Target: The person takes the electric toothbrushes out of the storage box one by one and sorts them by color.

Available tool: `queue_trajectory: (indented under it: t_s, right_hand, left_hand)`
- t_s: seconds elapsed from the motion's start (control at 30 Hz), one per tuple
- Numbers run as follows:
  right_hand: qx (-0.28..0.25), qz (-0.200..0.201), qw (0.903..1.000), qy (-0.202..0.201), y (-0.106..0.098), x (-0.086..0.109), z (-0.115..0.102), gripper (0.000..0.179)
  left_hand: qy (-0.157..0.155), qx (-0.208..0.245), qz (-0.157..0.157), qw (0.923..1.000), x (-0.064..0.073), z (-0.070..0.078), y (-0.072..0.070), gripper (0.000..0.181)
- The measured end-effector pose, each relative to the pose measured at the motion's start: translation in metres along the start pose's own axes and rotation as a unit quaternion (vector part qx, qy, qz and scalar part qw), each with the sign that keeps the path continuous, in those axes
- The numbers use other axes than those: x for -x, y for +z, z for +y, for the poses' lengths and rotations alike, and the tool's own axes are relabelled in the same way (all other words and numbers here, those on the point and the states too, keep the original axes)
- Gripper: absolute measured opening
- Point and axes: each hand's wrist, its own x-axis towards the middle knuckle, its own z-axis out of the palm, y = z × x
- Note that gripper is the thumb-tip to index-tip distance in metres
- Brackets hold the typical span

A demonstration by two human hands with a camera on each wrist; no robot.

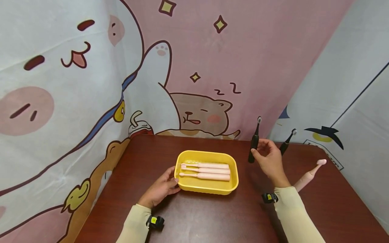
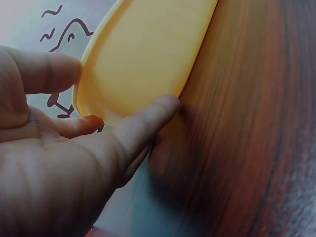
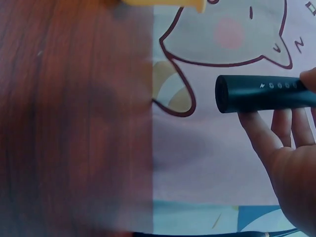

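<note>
A yellow plastic basket sits on the table with three pink electric toothbrushes lying side by side in it, heads to the left. My left hand holds the basket's left end. In the left wrist view its fingers touch the yellow wall. To the right of the basket, my right hand grips a black electric toothbrush by its handle, brush head up. The right wrist view shows this handle between thumb and fingers, its bottom end off the table.
Behind my right hand stands another black electric toothbrush, its lower part hidden. A pink electric toothbrush stands farther right, partly behind my forearm. A printed cloth hangs along the back and sides of the brown table.
</note>
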Motion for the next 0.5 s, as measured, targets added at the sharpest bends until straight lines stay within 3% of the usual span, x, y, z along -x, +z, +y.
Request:
queue_trajectory:
  t_s: [0.27,0.5]
  right_hand:
    - [-0.027,0.065,0.9975,0.005,-0.001,-0.002,0.024,0.039]
    - [0.034,0.117,0.9925,0.014,-0.003,-0.001,0.044,0.038]
  left_hand:
    - [-0.002,0.0,0.0,1.0,0.002,0.003,0.001,0.061]
    - [-0.003,-0.003,0.0,1.0,0.002,0.003,0.001,0.061]
